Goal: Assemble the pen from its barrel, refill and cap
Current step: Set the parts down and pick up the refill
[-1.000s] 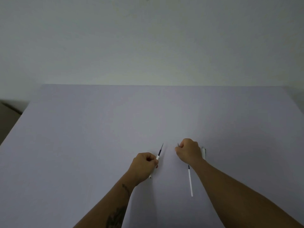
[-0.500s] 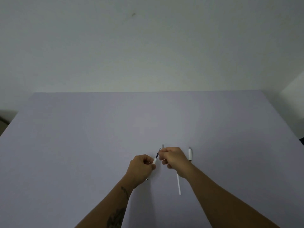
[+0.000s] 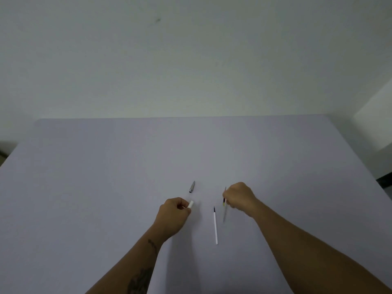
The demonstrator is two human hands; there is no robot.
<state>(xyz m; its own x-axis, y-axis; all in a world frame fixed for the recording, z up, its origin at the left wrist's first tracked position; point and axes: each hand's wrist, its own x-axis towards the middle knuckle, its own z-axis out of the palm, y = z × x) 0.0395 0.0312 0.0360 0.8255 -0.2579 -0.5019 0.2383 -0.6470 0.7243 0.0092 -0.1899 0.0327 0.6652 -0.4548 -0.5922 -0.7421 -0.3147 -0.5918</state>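
Note:
My left hand (image 3: pixel 174 215) is closed around a white pen barrel (image 3: pixel 191 204), whose open end pokes out past the thumb. My right hand (image 3: pixel 239 197) pinches a thin refill (image 3: pixel 224 205) with a dark tip; it is blurred and hangs roughly upright just above the table. Between the hands a second white refill (image 3: pixel 215 227) with a dark point lies on the table. A small grey tip piece (image 3: pixel 192 186) rests beyond my left hand. I cannot see the cap; my right hand may hide it.
The work surface is a pale lavender table (image 3: pixel 106 187) set against a plain white wall (image 3: pixel 191 60). Its right edge (image 3: pixel 360 166) drops off near my right forearm.
The refill that stuck out of the barrel in my left hand is now in my right hand, which moved right with it. The grey tip piece now lies on the table.

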